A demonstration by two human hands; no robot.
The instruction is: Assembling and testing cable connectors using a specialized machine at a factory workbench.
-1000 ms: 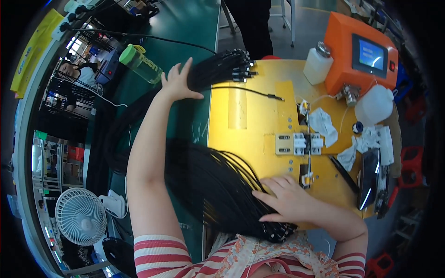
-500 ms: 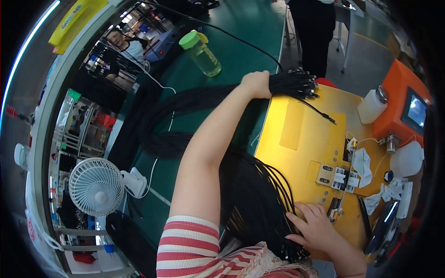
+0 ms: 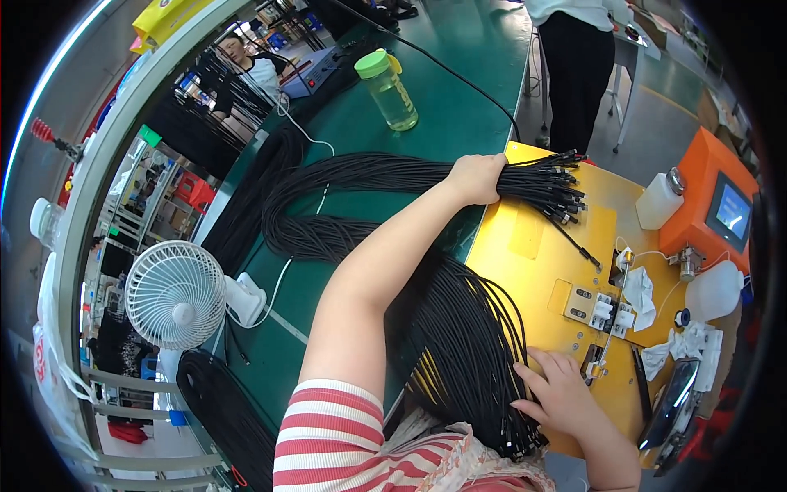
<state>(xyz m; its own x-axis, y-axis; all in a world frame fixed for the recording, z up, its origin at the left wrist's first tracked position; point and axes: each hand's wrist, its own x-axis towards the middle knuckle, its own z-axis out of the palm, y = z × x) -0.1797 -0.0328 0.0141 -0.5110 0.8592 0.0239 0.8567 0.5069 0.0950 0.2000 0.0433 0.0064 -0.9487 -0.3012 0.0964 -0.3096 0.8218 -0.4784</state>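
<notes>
"Two ends of the black cable bundle [image 3: 369, 170] show. Which one is held?"

"The upper one. The left hand [image 3: 478, 178] has its grip clenched round the bundle, just short of the upper connectors [image 3: 564, 195], which splay out to its right above the yellow board [image 3: 537, 344]."

"And the rest of its length?"

"Leftward from that grip, across the green table [image 3: 467, 90], then back in a U. It seems to pass under the left forearm [image 3: 369, 262], fanning down to the lower connectors [image 3: 518, 440], close by the person's body. So its long axis is roughly left-to-right at the grip, but steeply downward at the fan."

"Which hand is nearer the lower end?"

"The right hand [image 3: 561, 394]. It rests at the fan's right edge, fingers loosely spread, clasping nothing I can see; whether its fingertips touch the cables, I can't tell."

"Any strays?"

"One single cable [image 3: 589, 256] slants right and down, its tip near the metal fixture [image 3: 602, 310]."
</notes>
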